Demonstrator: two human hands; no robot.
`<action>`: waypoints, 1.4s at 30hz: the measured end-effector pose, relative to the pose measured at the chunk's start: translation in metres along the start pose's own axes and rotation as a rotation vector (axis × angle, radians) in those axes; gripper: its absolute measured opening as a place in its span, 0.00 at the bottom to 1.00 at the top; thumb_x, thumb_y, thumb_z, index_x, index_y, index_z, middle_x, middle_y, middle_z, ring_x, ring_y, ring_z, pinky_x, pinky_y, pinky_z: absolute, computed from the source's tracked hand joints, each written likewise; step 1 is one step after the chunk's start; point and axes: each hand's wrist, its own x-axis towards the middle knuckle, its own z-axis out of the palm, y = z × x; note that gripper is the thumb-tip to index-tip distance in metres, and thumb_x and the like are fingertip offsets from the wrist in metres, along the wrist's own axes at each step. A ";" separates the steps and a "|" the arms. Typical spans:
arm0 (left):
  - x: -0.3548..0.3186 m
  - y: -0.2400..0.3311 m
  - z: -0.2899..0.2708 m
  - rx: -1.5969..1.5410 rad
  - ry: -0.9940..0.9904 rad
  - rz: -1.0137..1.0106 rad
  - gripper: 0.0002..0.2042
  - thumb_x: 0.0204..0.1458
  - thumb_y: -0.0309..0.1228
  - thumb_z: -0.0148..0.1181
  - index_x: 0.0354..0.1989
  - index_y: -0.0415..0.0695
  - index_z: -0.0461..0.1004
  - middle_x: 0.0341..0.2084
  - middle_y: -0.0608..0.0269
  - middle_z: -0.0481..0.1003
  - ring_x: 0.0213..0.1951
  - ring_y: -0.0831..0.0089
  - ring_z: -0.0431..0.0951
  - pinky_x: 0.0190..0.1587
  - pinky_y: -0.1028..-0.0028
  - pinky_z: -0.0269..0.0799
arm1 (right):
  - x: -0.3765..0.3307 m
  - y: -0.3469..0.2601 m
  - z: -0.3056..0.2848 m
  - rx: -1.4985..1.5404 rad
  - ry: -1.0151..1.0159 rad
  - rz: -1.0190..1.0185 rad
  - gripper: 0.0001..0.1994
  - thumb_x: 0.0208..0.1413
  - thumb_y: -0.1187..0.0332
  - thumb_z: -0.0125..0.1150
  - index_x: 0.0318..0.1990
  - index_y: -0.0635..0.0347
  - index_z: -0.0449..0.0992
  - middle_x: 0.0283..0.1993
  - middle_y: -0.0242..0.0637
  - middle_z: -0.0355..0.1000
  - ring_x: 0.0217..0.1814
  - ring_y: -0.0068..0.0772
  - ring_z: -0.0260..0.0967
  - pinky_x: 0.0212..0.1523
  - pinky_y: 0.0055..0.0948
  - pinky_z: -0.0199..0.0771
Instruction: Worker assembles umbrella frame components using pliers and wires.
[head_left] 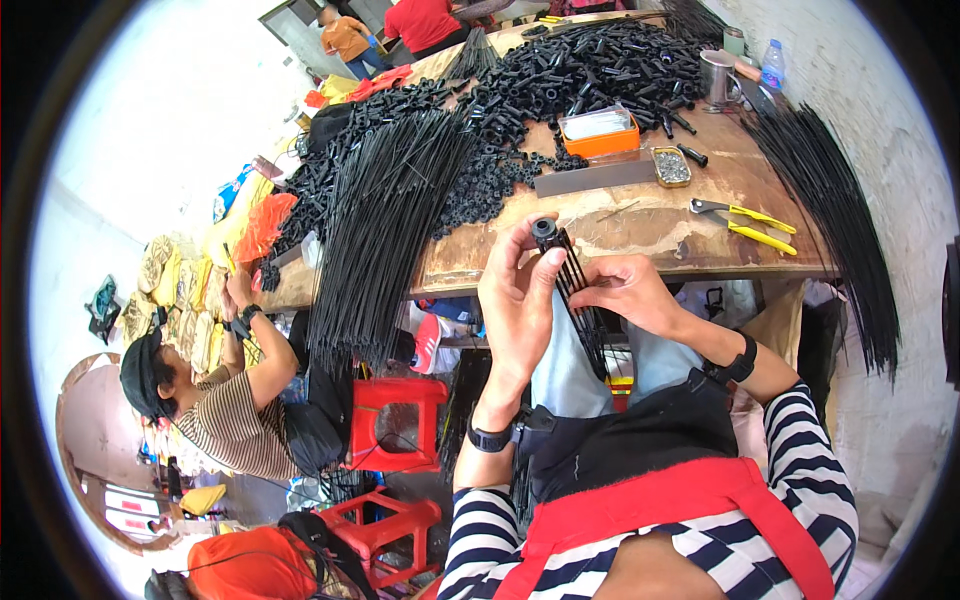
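Over my lap, in front of the table edge, I hold a bundle of thin black rods (592, 335) topped by a round black hub (544, 229) with a hole in its middle. My left hand (517, 300) grips the hub end, thumb on the near side and fingers behind it. From the right, my right hand (632, 292) pinches at the rods just below the hub. Its fingertips are partly hidden by the rods. The bundle's lower end hangs down between my knees.
A big heap of black plastic tubes (590, 70) covers the wooden table (500, 240). Long black rods (390, 220) overhang its edge at left, more rods (835, 210) at right. Nearby are yellow-handled cutters (750, 222), a tin (671, 167), an orange box (603, 141), a red stool (400, 425) and a seated co-worker (235, 410).
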 end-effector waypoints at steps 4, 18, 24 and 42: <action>-0.009 0.001 0.012 0.211 -0.002 0.034 0.17 0.62 0.25 0.50 0.58 0.35 0.66 0.41 0.60 0.74 0.45 0.74 0.76 0.50 0.76 0.70 | -0.001 0.013 -0.003 0.065 0.034 0.050 0.06 0.47 0.76 0.69 0.32 0.65 0.78 0.29 0.28 0.74 0.32 0.14 0.68 0.32 0.17 0.69; -0.010 -0.042 0.027 0.372 0.060 0.088 0.22 0.56 0.19 0.52 0.60 0.38 0.63 0.37 0.57 0.74 0.34 0.73 0.72 0.42 0.76 0.69 | -0.007 0.033 -0.023 -0.888 0.088 -0.587 0.14 0.50 0.61 0.66 0.24 0.60 0.70 0.24 0.32 0.69 0.28 0.36 0.70 0.27 0.32 0.69; -0.009 -0.040 0.020 0.447 0.152 -0.033 0.20 0.60 0.18 0.43 0.62 0.39 0.61 0.32 0.68 0.68 0.31 0.83 0.65 0.37 0.83 0.64 | -0.040 0.026 -0.134 -1.489 0.170 -0.480 0.08 0.48 0.65 0.63 0.27 0.58 0.72 0.28 0.35 0.64 0.36 0.37 0.65 0.36 0.32 0.68; -0.049 -0.029 0.011 -0.022 -0.258 -0.217 0.09 0.64 0.35 0.48 0.42 0.41 0.63 0.27 0.65 0.66 0.28 0.79 0.64 0.35 0.77 0.64 | -0.057 -0.034 -0.113 -0.175 0.078 0.287 0.12 0.58 0.63 0.58 0.44 0.62 0.71 0.29 0.26 0.67 0.29 0.19 0.63 0.35 0.25 0.67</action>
